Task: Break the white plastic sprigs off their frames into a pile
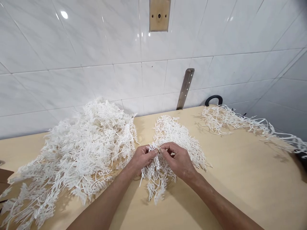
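Near the middle of the table, my left hand (144, 156) is closed around a white branching plastic sprig (157, 185), whose feathery tips hang below the fingers. My right hand (178, 158) pinches at the same sprig from the other side, thumb and forefinger close to the left thumb. What lies exactly between those fingertips is too small to make out. Just behind both hands spreads a flat pile of small white sprigs (182, 135). To the left rises a much larger, tangled heap of white branching sprigs (88, 147).
Bare white stems (240, 121) lie in a string along the table's right rear. A black curved handle (214, 99) stands behind them. The pale wooden table (251, 179) meets a tiled wall (124, 38), where a metal strip (185, 89) leans. A dark object (301, 156) sits at the right edge.
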The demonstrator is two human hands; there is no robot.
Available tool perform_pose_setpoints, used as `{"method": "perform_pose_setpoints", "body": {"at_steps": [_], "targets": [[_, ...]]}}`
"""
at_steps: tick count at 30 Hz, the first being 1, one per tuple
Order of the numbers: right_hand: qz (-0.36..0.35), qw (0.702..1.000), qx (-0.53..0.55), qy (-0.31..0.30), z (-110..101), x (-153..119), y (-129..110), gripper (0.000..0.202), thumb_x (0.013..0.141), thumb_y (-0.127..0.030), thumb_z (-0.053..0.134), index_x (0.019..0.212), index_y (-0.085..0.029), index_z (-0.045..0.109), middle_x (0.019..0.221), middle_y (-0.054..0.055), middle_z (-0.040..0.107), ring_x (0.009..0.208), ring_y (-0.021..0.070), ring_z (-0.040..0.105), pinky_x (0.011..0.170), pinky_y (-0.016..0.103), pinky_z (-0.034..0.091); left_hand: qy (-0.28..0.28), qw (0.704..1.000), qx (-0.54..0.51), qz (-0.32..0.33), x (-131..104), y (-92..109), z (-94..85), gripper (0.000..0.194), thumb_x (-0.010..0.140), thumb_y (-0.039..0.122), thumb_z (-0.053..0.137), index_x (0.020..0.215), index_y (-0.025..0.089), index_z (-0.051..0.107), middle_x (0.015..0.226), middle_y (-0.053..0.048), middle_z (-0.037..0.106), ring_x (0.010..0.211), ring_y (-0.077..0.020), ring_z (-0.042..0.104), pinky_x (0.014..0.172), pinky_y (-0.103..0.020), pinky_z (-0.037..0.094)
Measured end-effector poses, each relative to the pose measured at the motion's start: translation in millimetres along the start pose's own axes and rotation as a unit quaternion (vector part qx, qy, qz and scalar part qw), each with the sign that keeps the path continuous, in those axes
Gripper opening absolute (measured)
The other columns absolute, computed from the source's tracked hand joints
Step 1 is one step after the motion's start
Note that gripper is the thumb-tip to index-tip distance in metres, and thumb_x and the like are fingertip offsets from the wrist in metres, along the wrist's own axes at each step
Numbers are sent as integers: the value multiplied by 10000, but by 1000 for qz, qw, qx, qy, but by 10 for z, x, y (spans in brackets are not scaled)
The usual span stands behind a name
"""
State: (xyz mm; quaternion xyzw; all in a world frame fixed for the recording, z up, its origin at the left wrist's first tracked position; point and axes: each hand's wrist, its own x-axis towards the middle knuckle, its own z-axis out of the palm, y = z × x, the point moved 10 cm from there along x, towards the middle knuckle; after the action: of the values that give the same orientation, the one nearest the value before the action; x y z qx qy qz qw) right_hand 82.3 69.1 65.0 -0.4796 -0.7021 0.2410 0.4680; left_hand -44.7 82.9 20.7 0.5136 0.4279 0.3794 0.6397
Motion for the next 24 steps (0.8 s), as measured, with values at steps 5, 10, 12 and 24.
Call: {"method": "perform_pose_setpoints", "body": {"at_steps": [5,10,12,24], "targets": [[-46,997,-62,27,-22,-9,-64,129,907,-222,510,877,-196,633,870,51,670,648,140,591,609,267,488,7,1000,-10,-9,-11,-41,8,540,650,634,746,619,187,445,451,87,327,416,-49,242,434,-233,160],[-111,984,-136,40,47,-51,-203,146,932,-196,453,905,-187,596,860,64,652,660,151,590,626,278,471,-1,1000,-6,-7,13,-66,18,538,661,600,753,590,189,413,445,90,299,415,-45,223,430,-234,142],[-110,980,-158,50,71,-52,-215,134,922,-189,457,862,-188,577,810,53,635,655,156,582,605,276,449,-1,1000,-5,2,14,-37,18,525,663,581,761,597,184,423,457,92,297,425,-43,216,435,-230,142],[-35,973,-186,131,-426,76,23,115,905,-273,517,861,-195,589,729,21,624,506,127,490,577,290,423,12,1000,-1,9,-8,2,-33,528,680,609,740,591,186,437,441,85,332,404,-47,240,437,-234,150]]}}
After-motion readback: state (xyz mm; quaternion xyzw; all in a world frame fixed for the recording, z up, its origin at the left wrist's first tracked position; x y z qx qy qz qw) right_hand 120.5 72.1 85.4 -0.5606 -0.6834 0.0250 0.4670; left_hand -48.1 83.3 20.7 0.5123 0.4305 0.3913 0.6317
